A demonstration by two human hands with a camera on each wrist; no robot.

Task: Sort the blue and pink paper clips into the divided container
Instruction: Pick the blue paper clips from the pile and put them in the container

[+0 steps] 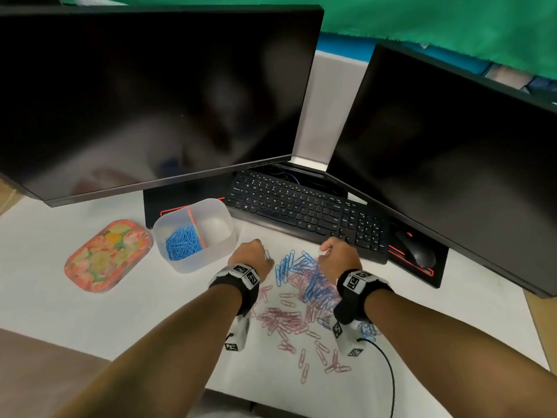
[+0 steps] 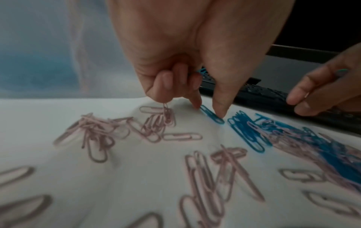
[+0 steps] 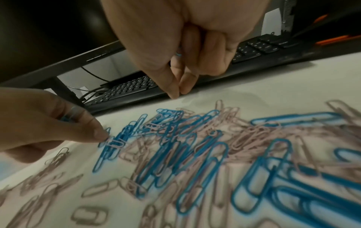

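Note:
A mixed pile of blue and pink paper clips (image 1: 304, 282) lies on the white desk between my hands. The frosted divided container (image 1: 224, 241) stands to the left, with blue clips (image 1: 182, 244) in its left compartment and nothing seen in the right one. My left hand (image 1: 251, 251) is at the pile's left edge. Its thumb and forefinger pinch a blue clip (image 2: 212, 115) on the desk, its curled fingers hold more blue clips (image 2: 202, 71), and a pink clip (image 2: 166, 111) dangles below. My right hand (image 3: 178, 92) hovers over the pile's far edge, thumb and forefinger tips together, a blue clip (image 3: 178, 54) in its curled fingers.
A floral lid (image 1: 107, 254) lies left of the container. A black keyboard (image 1: 301, 206) runs just beyond my hands, with two dark monitors (image 1: 150, 101) behind and a mouse (image 1: 417, 251) at the right. Loose pink clips (image 1: 286, 321) are scattered toward me.

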